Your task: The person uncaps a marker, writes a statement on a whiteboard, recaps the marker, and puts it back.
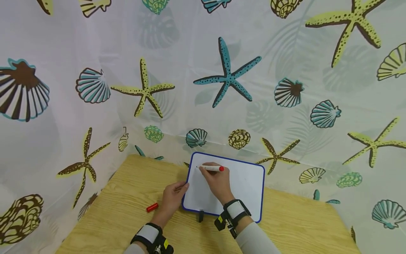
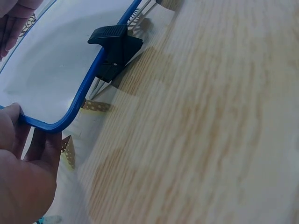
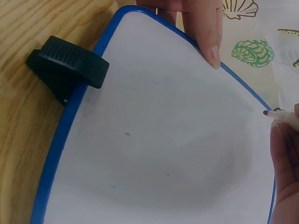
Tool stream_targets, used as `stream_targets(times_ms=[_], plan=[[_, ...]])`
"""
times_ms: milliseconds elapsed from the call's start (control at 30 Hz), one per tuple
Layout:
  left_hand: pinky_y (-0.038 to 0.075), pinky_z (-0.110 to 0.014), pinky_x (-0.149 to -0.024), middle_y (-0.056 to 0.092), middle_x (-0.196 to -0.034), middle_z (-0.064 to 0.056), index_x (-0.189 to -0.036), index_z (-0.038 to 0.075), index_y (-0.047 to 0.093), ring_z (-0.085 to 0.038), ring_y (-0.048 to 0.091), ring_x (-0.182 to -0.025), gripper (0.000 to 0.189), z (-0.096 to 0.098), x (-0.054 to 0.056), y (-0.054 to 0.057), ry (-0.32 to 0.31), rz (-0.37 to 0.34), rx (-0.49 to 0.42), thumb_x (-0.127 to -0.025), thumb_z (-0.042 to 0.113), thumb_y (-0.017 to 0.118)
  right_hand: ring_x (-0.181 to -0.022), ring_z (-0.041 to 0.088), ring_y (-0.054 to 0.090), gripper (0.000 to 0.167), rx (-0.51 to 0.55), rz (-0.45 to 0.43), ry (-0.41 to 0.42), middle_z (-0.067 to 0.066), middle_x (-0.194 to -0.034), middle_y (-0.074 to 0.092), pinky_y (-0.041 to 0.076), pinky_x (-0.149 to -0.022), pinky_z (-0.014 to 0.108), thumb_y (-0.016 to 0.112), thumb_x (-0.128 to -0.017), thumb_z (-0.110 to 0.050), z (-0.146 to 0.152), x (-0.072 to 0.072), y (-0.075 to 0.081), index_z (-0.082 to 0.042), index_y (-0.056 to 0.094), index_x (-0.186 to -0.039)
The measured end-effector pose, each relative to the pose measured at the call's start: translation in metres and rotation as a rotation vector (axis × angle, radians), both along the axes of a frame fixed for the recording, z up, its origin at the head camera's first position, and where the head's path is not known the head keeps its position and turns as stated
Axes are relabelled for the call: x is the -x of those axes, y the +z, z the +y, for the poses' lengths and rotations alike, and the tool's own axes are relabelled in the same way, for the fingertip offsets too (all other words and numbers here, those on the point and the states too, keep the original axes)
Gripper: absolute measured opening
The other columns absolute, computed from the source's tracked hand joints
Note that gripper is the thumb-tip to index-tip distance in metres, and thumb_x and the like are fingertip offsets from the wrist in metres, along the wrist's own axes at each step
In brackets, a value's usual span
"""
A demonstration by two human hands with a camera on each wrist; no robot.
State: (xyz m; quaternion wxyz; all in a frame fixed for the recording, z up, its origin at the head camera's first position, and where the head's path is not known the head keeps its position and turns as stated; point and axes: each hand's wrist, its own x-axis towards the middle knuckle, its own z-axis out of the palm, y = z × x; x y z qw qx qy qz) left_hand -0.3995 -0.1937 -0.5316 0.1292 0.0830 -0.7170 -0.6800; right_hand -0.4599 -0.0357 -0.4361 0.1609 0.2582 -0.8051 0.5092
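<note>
A whiteboard (image 1: 196,190) with a blue rim stands tilted on the table, a black clip-like stand (image 2: 112,49) at its lower edge. My left hand (image 1: 172,197) pinches its left edge, the thumb on the white face and the fingers behind. In front of the board's upper left part, my right hand (image 1: 219,181) holds a marker (image 1: 209,168) with a white barrel and a red end. The marker's dark tip points at the upper left corner; whether it touches the surface I cannot tell. Small dark specks dot the white face in the right wrist view.
A red marker cap (image 1: 152,207) lies on the wooden table (image 1: 139,176), left of my left hand. Behind the table hangs a pale curtain (image 1: 177,116) printed with starfish and shells. Straps with small devices are on both wrists.
</note>
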Motion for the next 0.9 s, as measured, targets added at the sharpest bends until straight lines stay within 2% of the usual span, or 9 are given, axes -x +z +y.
stream_targets(times_ms=[400,800,900], plan=[[0.059,-0.04,-0.09,0.073,-0.117,-0.012,-0.12,0.002,0.074,-0.028,0.07,-0.109,0.034,-0.0014,-0.0007,-0.0012,-0.009,-0.012,0.004,-0.101,0.029,0.068,-0.074,0.01,0.069,0.011,-0.011,0.046,-0.011,0.001,-0.093,0.078,0.059,-0.064,0.026,0.079,-0.092,-0.017,-0.0081,0.0033,-0.0018,-0.008,0.08,-0.098],[0.061,-0.035,-0.084,0.075,-0.108,-0.014,-0.114,-0.002,0.075,-0.025,0.071,-0.1,0.027,-0.0021,0.0003,-0.0016,-0.001,0.07,0.036,-0.1,0.02,0.069,-0.075,0.01,0.069,0.012,-0.03,0.049,-0.037,0.002,-0.093,0.078,0.058,-0.065,0.025,0.079,-0.092,-0.019,-0.0092,0.0059,-0.004,-0.009,0.08,-0.098],[0.06,-0.033,-0.085,0.075,-0.109,-0.013,-0.115,-0.001,0.076,-0.024,0.071,-0.102,0.026,-0.0024,0.0008,-0.0024,0.001,0.065,0.032,-0.1,0.02,0.069,-0.074,0.011,0.069,0.012,-0.031,0.045,-0.037,0.002,-0.093,0.078,0.059,-0.065,0.026,0.079,-0.092,-0.019,-0.0096,0.0052,-0.0033,-0.009,0.08,-0.098]])
